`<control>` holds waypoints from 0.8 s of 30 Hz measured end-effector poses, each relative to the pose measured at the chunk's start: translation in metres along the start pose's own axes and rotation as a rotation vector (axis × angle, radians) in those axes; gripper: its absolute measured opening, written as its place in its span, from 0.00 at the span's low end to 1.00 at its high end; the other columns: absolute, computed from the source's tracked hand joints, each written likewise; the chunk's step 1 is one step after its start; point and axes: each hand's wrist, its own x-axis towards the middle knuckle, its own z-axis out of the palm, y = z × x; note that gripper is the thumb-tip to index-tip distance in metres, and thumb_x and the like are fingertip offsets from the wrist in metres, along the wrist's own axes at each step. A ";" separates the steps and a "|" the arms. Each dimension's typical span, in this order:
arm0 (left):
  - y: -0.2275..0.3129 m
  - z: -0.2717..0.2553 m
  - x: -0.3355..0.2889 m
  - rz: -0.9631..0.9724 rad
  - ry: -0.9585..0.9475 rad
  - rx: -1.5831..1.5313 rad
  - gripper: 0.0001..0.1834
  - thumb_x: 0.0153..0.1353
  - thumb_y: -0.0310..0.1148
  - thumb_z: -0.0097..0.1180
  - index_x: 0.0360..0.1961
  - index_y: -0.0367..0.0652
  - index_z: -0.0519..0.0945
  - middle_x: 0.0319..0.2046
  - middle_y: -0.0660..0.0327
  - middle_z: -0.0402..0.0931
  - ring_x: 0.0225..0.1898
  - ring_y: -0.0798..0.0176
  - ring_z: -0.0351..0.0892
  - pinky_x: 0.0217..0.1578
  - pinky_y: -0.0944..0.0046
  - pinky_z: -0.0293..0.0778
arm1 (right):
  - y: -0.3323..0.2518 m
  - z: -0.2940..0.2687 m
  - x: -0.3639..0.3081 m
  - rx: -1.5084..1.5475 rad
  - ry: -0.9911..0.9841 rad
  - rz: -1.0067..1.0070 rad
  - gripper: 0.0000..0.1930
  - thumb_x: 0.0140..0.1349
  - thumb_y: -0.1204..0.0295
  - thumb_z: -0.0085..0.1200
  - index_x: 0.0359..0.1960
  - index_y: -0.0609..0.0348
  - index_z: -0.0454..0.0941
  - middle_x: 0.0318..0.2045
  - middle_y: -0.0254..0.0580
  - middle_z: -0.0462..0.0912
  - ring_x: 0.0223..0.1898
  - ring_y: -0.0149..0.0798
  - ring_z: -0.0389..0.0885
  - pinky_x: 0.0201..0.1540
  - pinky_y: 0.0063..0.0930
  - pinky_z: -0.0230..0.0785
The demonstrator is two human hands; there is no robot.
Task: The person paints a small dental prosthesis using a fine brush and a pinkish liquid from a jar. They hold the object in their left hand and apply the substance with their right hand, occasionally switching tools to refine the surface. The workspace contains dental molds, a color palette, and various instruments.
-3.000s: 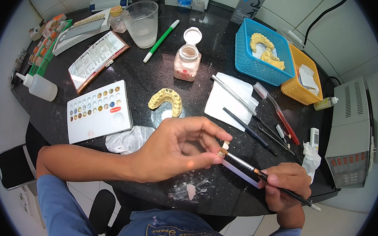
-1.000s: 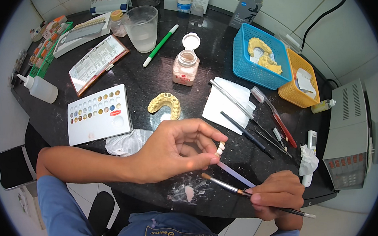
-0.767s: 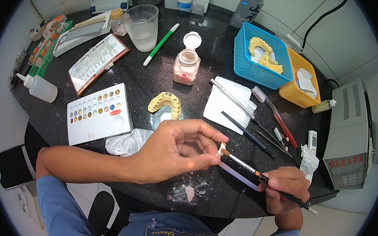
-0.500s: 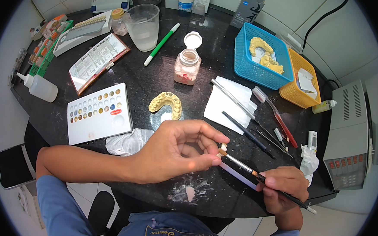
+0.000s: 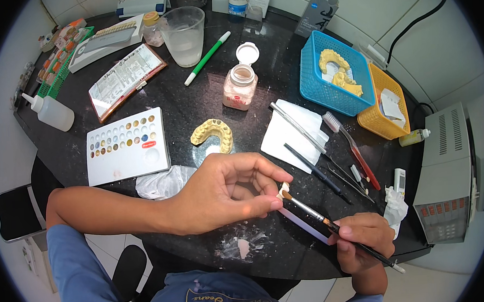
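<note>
Between the thumb and fingertips of my left hand (image 5: 228, 193) is a small cream tooth-shaped piece (image 5: 283, 189), like a dental crown or bridge. My right hand (image 5: 364, 240) is closed round the black handle of a fine paintbrush (image 5: 307, 209). The brown bristle tip meets the piece, or lies right against it. A pale lilac strip (image 5: 305, 226) runs below the brush between both hands; I cannot tell whether either holds it. Beyond my left hand, a yellow plaster dental arch model (image 5: 212, 132) lies on the dark tabletop. White powder smears surround a pinkish flake (image 5: 243, 248) nearer me.
A paint palette (image 5: 125, 147) and crumpled tissue (image 5: 166, 182) lie left. Ahead stand an open powder jar (image 5: 240, 89) and a plastic cup (image 5: 184, 38). Right are a napkin (image 5: 285, 132) with metal tools, a toothbrush (image 5: 353, 150), a blue basket (image 5: 336, 103) with models, and a yellow basket (image 5: 382, 128).
The cream piece has turned slightly in my left fingertips, and the brush tip has shifted a little on it. Both hands stay almost in place.
</note>
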 end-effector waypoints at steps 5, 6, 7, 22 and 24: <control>0.002 0.001 0.000 -0.003 0.015 -0.004 0.18 0.57 0.20 0.60 0.50 0.30 0.74 0.35 0.60 0.76 0.36 0.74 0.79 0.37 0.79 0.79 | -0.001 0.001 -0.002 0.013 0.026 0.027 0.10 0.49 0.78 0.62 0.35 0.59 0.80 0.25 0.44 0.84 0.20 0.34 0.82 0.20 0.20 0.71; 0.002 0.001 0.000 -0.001 0.019 -0.011 0.19 0.57 0.20 0.60 0.50 0.30 0.74 0.34 0.60 0.76 0.36 0.74 0.79 0.37 0.79 0.79 | 0.000 0.001 -0.002 0.018 0.033 0.031 0.10 0.49 0.78 0.62 0.35 0.59 0.80 0.25 0.44 0.84 0.20 0.34 0.82 0.20 0.20 0.71; 0.002 0.001 0.000 0.002 0.023 -0.018 0.19 0.57 0.20 0.60 0.50 0.30 0.74 0.34 0.61 0.76 0.36 0.73 0.79 0.37 0.79 0.79 | 0.000 0.001 -0.002 0.023 0.041 0.035 0.10 0.48 0.78 0.62 0.35 0.59 0.80 0.25 0.44 0.84 0.19 0.34 0.82 0.21 0.20 0.71; 0.000 0.001 0.000 0.015 -0.014 -0.016 0.18 0.57 0.21 0.61 0.49 0.31 0.75 0.34 0.61 0.75 0.36 0.75 0.77 0.37 0.79 0.78 | 0.003 -0.005 0.003 -0.042 -0.085 -0.109 0.09 0.59 0.75 0.58 0.39 0.63 0.75 0.28 0.47 0.82 0.19 0.31 0.81 0.24 0.19 0.71; -0.001 0.001 0.001 0.023 -0.015 -0.010 0.18 0.58 0.21 0.61 0.49 0.31 0.75 0.35 0.61 0.75 0.36 0.75 0.77 0.37 0.79 0.78 | 0.003 -0.004 0.002 -0.024 -0.085 -0.091 0.08 0.59 0.75 0.58 0.38 0.63 0.76 0.28 0.47 0.82 0.19 0.31 0.81 0.24 0.18 0.71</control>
